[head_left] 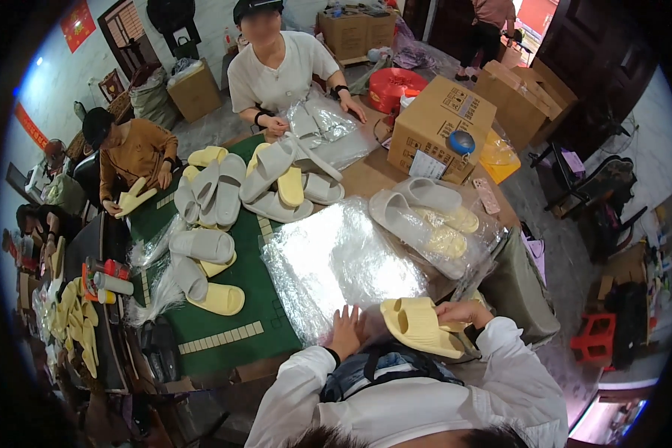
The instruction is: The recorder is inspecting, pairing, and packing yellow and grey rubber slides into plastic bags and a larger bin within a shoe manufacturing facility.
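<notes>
The pair of yellow slippers [420, 325] is lying stacked at the near edge of the bench [366, 178], just beside the stack of clear plastic bags [336, 257]. The right hand [461, 311] is grasping the slippers from their far side. The left hand [346, 329] is resting flat and released on the bags' near edge. Risk noted: the pair is overhanging the bench edge toward the person's lap, so a loose grip is likely to drop it. The glossy bags are looking slippery; more than one may lift together. Bagged grey and yellow slippers [433, 216] are crowding the right, leaving little working room.
</notes>
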`<move>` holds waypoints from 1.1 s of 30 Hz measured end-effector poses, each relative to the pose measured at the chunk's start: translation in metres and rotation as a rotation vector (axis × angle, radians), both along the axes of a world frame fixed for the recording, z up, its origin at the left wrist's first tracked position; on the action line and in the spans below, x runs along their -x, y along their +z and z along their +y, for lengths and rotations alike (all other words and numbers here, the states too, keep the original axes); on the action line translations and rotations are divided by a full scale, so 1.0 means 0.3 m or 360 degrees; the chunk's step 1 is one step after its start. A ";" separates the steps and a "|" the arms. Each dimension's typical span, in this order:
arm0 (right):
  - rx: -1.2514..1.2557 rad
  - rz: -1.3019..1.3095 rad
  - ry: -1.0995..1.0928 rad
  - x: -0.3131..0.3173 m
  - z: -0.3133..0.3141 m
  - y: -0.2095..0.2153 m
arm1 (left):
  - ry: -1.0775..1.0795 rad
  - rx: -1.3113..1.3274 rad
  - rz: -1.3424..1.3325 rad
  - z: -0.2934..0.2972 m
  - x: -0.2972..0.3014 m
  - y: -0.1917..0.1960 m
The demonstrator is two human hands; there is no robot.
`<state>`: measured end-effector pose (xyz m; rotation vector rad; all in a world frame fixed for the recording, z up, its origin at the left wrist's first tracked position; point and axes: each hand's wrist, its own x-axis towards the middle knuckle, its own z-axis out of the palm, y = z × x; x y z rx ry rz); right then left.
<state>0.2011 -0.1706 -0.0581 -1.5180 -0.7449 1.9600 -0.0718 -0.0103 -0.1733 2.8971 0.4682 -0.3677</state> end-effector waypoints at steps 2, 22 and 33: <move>0.0032 0.0078 0.0002 0.030 -0.010 -0.013 | 0.0239 -0.0025 0.0083 -0.018 -0.030 0.009; -0.0092 0.0144 0.0263 0.064 0.055 -0.190 | 0.0273 -0.0240 -0.0100 0.048 -0.001 -0.025; -0.0323 -0.0373 0.0267 0.106 0.159 0.054 | 0.1025 0.0253 -0.1044 0.217 -0.118 0.121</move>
